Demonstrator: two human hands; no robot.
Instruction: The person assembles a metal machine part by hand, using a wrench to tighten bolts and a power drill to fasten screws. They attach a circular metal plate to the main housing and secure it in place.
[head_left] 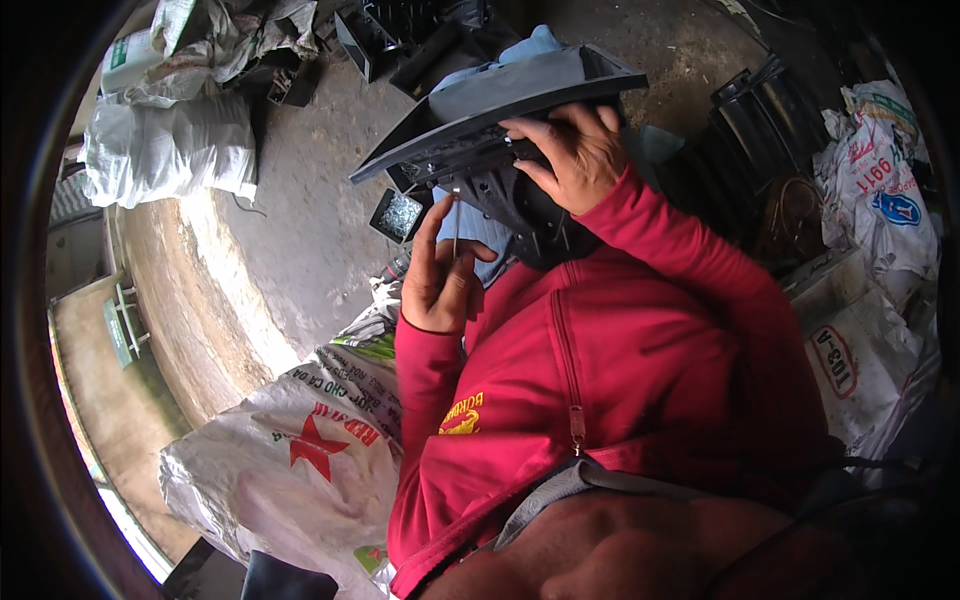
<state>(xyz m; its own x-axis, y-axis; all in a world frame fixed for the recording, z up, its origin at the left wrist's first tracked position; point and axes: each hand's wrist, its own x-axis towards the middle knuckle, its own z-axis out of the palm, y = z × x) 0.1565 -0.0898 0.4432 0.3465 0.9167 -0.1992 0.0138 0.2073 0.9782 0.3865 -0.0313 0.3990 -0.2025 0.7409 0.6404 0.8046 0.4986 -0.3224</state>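
Observation:
A large black plastic part [500,95] with a broad flat rim lies tilted across my lap. My right hand [575,155] grips its near side, thumb and fingers closed around the edge. Beneath the rim hangs a dark, curved section [530,215] of black plastic. My left hand [440,270] pinches a thin metal rod [457,225] that stands nearly upright, its upper end close to the part's underside. Whether the rod's tip touches the part, I cannot tell.
A small black tray [397,215] of shiny small metal pieces sits left of the part, near a black and red tool [396,268]. White sacks [290,450] lie at my left. More black plastic parts [765,125] and printed sacks [880,180] are at the right.

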